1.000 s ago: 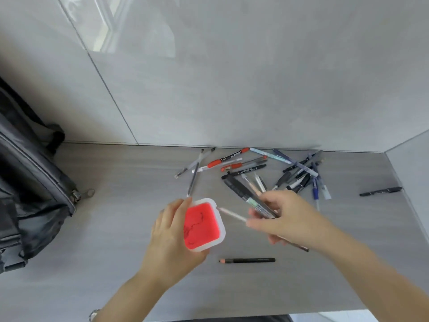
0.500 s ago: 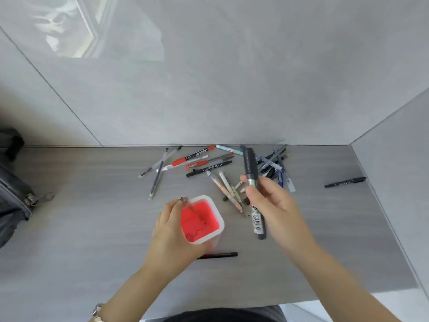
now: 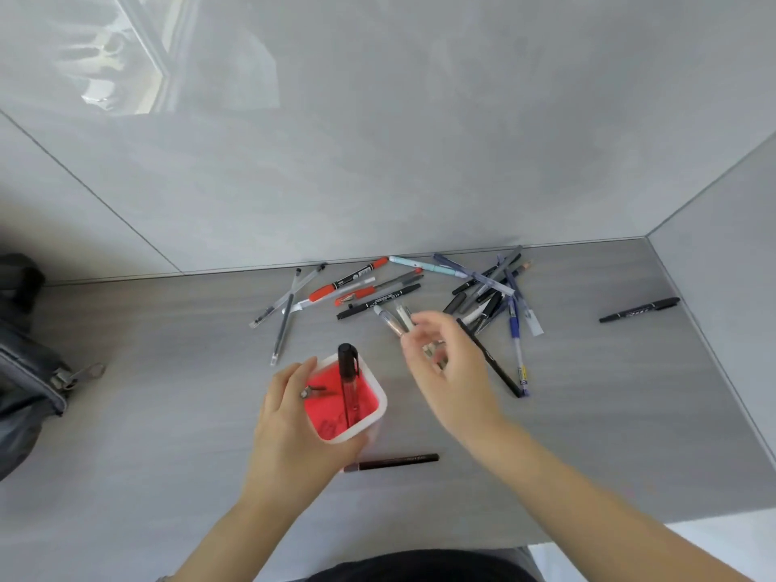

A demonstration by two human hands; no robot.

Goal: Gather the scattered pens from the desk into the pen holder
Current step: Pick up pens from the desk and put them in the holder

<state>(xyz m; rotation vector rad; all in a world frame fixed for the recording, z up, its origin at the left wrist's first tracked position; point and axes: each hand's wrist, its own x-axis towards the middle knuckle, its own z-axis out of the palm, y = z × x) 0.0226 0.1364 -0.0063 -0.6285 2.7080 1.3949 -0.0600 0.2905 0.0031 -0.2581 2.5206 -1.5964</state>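
A white pen holder [image 3: 376,417] with a red inside stands at the desk's middle, my left hand [image 3: 289,430] wrapped around its left side. A black marker [image 3: 347,371] stands in it, with a thinner pen [image 3: 314,391] beside it. My right hand [image 3: 449,367] hovers just right of the holder, fingers spread and holding nothing, over two pale pens [image 3: 392,319]. Several pens lie in a pile [image 3: 491,291] by the back wall. A long black pen [image 3: 489,359] lies right of my hand. A dark pencil [image 3: 392,462] lies in front of the holder.
A grey bag [image 3: 29,371] with a zipper pull sits at the desk's left edge. One black marker [image 3: 640,309] lies apart near the right wall. Grey walls close the desk at the back and right. The desk's front edge [image 3: 588,535] runs near my right forearm.
The black marker left my right hand and now stands in the holder. My right hand opened and moved up toward the pale pens. The view shifted right.
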